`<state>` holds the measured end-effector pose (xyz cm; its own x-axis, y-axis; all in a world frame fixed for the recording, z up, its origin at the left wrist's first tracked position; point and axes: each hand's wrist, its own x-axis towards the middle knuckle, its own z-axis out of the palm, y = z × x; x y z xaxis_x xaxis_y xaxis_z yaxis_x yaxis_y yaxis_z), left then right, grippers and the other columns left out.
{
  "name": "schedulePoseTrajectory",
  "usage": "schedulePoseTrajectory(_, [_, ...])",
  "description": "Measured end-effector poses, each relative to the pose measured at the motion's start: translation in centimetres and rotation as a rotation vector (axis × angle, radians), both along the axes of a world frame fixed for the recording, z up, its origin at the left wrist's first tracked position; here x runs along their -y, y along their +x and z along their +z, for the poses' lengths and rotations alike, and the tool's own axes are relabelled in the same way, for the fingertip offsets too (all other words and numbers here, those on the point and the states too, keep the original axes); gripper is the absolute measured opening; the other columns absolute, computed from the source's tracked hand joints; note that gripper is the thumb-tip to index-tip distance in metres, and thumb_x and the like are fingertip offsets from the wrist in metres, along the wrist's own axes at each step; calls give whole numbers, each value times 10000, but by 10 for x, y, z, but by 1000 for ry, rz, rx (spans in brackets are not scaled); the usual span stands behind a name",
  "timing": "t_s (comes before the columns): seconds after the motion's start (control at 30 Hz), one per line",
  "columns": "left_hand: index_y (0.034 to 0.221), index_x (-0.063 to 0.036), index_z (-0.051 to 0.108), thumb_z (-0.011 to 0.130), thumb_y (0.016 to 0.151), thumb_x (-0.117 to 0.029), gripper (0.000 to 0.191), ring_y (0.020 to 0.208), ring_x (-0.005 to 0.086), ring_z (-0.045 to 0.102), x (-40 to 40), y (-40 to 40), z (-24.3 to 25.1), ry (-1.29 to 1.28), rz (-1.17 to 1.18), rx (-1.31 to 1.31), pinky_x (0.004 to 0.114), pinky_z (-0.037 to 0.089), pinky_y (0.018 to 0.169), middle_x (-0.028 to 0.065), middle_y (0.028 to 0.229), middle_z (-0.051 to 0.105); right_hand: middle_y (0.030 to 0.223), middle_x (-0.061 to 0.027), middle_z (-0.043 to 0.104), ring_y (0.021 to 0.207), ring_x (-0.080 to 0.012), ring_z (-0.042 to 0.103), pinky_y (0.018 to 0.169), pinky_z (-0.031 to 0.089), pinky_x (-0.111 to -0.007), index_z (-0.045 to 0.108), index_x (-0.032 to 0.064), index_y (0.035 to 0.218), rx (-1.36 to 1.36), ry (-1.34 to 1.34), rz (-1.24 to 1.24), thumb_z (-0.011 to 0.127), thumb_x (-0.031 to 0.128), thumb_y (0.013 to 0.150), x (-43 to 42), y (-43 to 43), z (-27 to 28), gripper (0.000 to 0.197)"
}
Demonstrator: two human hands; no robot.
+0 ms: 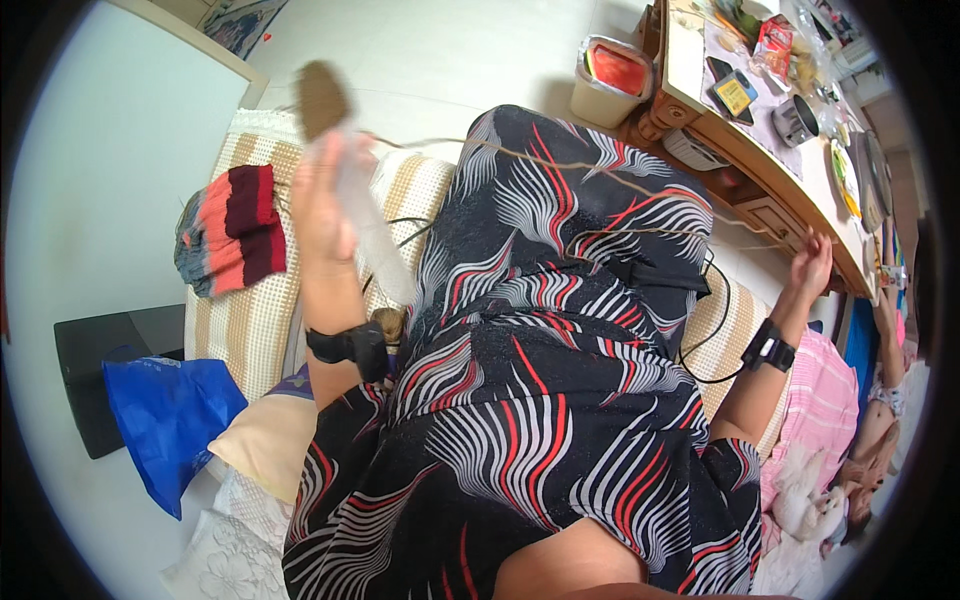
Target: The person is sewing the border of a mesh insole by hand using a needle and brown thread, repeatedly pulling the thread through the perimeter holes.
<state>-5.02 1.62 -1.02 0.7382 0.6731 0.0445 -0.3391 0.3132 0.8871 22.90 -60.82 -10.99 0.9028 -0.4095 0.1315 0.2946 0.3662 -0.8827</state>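
My left hand (326, 202), blurred by motion, grips a long whitish, translucent stick-like thing (379, 244). A brown piece (322, 97), apparently yarn work, rises beyond my fingers; blur hides its detail. From there a strand of brown yarn (555, 159) runs loosely over my lap to my right hand (812, 262), which is raised at the right with the strand at its fingertips. Part of the yarn loops down onto my black patterned dress (517, 330). A striped knitted piece (232, 232) in red, maroon, coral and grey lies on the seat left of my left hand.
On the right stands a wooden table (757, 176) bearing phones (731, 90), a metal cup (795, 121) and food packets. Beside it is a lined waste bin (611, 82). A blue bag (169, 420) and cushion (266, 442) lie left. Another person (874, 442) reclines at far right, near a white plush toy (806, 499).
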Motion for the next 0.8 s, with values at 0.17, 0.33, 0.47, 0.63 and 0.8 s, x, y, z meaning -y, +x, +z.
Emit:
schedulePoseTrajectory(0.17, [1037, 39, 577, 592, 868, -158, 260, 806, 138, 621, 65, 23, 4, 9, -548, -93, 260, 498, 751, 106, 935, 653, 921, -57, 576, 811, -113, 565, 733, 480, -219, 563, 1, 1013, -54, -590, 436, 557, 109, 885, -207, -81, 83, 168])
schedulePoseTrajectory(0.33, [1068, 47, 566, 598, 865, -137, 276, 838, 116, 604, 87, 23, 23, 14, -683, -137, 251, 489, 780, 90, 972, 640, 857, -17, 538, 718, -82, 553, 646, 449, -201, 567, 1, 923, 132, -705, 933, 559, 73, 870, -313, -136, 99, 90])
schedulePoseTrajectory(0.47, [1051, 49, 577, 611, 855, -124, 263, 846, 112, 603, 94, 24, 27, 68, -723, -162, 247, 486, 785, 92, 958, 643, 832, -57, 512, 762, -125, 546, 667, 442, -240, 554, -19, 947, 321, -841, 1021, 574, 29, 833, -337, -142, 105, 126])
schedulePoseTrajectory(0.63, [1032, 50, 588, 615, 853, -125, 251, 838, 112, 607, 94, 28, 25, 56, -749, -176, 246, 487, 778, 89, 939, 648, 943, -93, 549, 828, -161, 566, 718, 461, -255, 548, -25, 1058, 442, -874, 1014, 574, 26, 821, -342, -146, 109, 244])
schedulePoseTrajectory(0.8, [1027, 52, 591, 614, 854, -128, 251, 824, 114, 610, 93, 29, 20, 46, -747, -180, 243, 487, 771, 87, 927, 651, 1022, -93, 553, 863, -157, 567, 745, 469, -267, 536, -19, 1111, 333, -807, 1078, 563, 24, 830, -344, -147, 109, 286])
